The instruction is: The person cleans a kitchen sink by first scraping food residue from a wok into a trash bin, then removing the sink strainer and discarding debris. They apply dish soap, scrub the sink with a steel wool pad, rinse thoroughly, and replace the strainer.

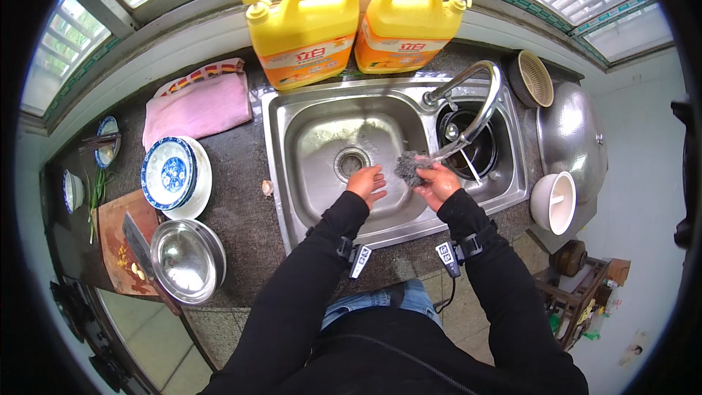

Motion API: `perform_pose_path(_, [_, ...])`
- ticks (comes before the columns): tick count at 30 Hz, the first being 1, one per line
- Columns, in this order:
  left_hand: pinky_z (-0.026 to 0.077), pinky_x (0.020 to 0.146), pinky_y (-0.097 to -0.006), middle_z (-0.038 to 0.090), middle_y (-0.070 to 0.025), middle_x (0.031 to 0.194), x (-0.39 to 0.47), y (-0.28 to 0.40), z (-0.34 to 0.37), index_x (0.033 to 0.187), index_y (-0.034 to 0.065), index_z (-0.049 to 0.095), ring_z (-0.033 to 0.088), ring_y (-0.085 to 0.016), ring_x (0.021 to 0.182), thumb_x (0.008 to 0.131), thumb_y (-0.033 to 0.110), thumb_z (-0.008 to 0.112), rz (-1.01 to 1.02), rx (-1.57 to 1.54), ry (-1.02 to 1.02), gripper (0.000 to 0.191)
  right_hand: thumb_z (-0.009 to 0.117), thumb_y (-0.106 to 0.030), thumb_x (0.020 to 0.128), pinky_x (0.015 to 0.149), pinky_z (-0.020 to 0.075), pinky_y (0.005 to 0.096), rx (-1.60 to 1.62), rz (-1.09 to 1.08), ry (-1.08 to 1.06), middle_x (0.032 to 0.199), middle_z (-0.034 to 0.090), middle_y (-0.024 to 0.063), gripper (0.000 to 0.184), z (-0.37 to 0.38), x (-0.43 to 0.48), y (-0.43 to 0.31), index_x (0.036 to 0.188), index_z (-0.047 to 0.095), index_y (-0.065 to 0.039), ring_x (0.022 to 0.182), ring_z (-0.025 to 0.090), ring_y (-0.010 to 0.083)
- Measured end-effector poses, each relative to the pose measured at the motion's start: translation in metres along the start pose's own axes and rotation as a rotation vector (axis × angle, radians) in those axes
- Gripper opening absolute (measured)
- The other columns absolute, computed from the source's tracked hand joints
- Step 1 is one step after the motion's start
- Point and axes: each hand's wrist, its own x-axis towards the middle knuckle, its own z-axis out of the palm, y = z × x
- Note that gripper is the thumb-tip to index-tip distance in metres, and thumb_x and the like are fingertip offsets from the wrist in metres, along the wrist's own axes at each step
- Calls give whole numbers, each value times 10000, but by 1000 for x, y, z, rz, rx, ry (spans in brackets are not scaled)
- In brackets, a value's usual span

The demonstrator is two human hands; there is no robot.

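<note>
My right hand (439, 182) grips a grey steel wool scrubber (410, 169) over the right part of the large sink basin (312, 137). Right at the scrubber, the curved metal faucet (490, 104) reaches down, with what looks like water between them. Over the same basin, left of the scrubber, my left hand (366, 184) holds nothing, its fingers apart. The drain (351, 163) lies just beyond it. In the smaller basin on the right stands a dark round pot (485, 159) with a light-coloured handle or stick across it.
Two yellow detergent jugs (307, 33) stand behind the sink. Left are a pink towel (197, 104), blue-and-white bowls (170, 173), steel bowls (186, 260) and a cleaver (137, 241) on a wooden cutting board (118, 219). A large metal lid (570, 137) and white bowl (554, 203) are right.
</note>
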Motion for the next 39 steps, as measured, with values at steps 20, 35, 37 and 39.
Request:
perform_pose_path(20, [458,702,-341,602,-24,900,-9,13,-65,1042,91,611,568,-164,812,827,291,622,231,801,278,294,606,-183,701,841,478,443,-1863,-102,-205,974,583,220,242,-36,-48,-4,908,666,-72,931,585,361])
perform_pose_path(35, [507,728,-349,662,-167,831,-145,87,-111,965,-5,632,656,-269,790,828,205,605,701,1154,545,252,511,-214,837,797,473,487,-1578,-416,-484,1038,510,190,204,178,30,152,955,636,-106,935,537,387])
perform_pose_path(37, [503,733,-355,659,-170,847,-145,84,-125,958,4,634,653,-273,801,834,157,586,756,1106,553,202,532,-161,813,755,487,477,-1561,-662,-333,985,520,188,164,193,54,116,916,636,-86,864,548,391])
perform_pose_path(39, [500,728,-361,653,-172,846,-145,82,-145,952,3,633,649,-276,800,835,126,576,1009,1184,700,179,536,-140,790,745,491,473,-1580,-816,-319,973,532,195,173,196,51,104,913,642,-81,855,560,391])
